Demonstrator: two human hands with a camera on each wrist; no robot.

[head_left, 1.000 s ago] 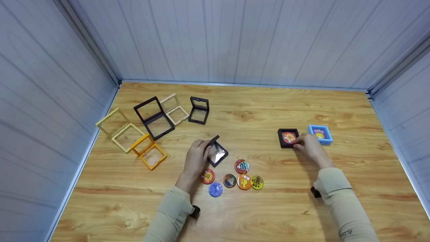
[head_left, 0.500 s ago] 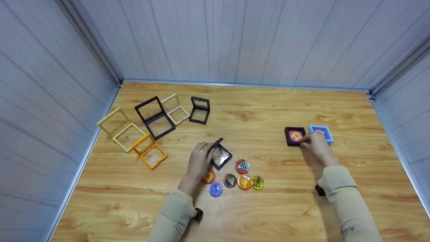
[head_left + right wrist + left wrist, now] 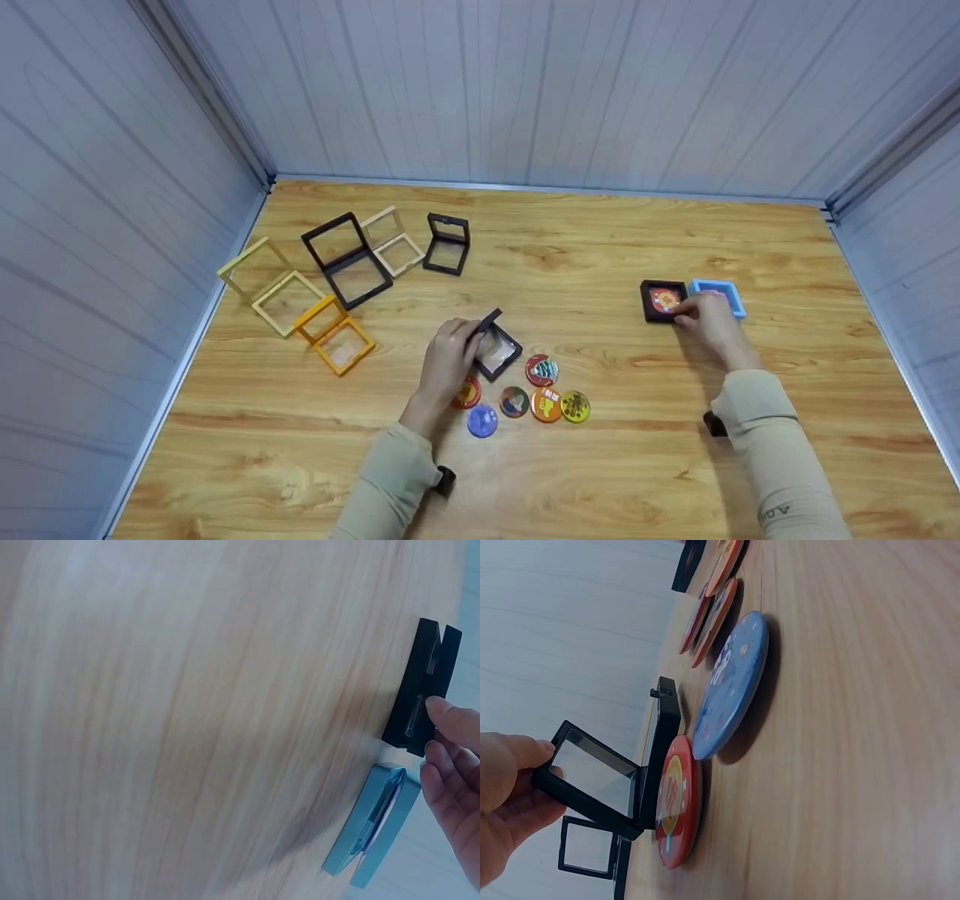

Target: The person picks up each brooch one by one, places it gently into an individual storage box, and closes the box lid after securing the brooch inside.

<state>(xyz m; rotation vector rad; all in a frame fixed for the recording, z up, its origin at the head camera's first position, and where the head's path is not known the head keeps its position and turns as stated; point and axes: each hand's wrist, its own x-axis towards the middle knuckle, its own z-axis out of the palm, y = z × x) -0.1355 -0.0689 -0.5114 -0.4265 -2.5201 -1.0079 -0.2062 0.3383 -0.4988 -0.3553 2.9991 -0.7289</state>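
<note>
My left hand (image 3: pixel 448 360) pinches the raised lid of a hinged black display frame (image 3: pixel 496 351), which stands ajar with its base close over the table. In the left wrist view, thumb and fingers grip the lid's corner, and a red badge (image 3: pixel 676 802) and a blue badge (image 3: pixel 731 682) lie beside the frame. On the right, my right hand (image 3: pixel 712 322) grips the edge of a second black frame (image 3: pixel 651 301) with a red badge (image 3: pixel 666 301) inside. Its two halves show a narrow gap in the right wrist view. A light-blue frame (image 3: pixel 367 825) sits right beside it.
At the back left stand several hinged frames spread open: yellow (image 3: pixel 277 300), orange (image 3: pixel 341 345), large black (image 3: pixel 356 277), cream (image 3: pixel 399 255) and small black (image 3: pixel 446 255). Several round badges, including an orange one (image 3: pixel 546 405), lie at the front middle. Pale walls border the table.
My right hand has slid the black frame with the red badge rightward, up beside the light-blue one. The left hand and its frame have shifted slightly right, over part of the red badge.
</note>
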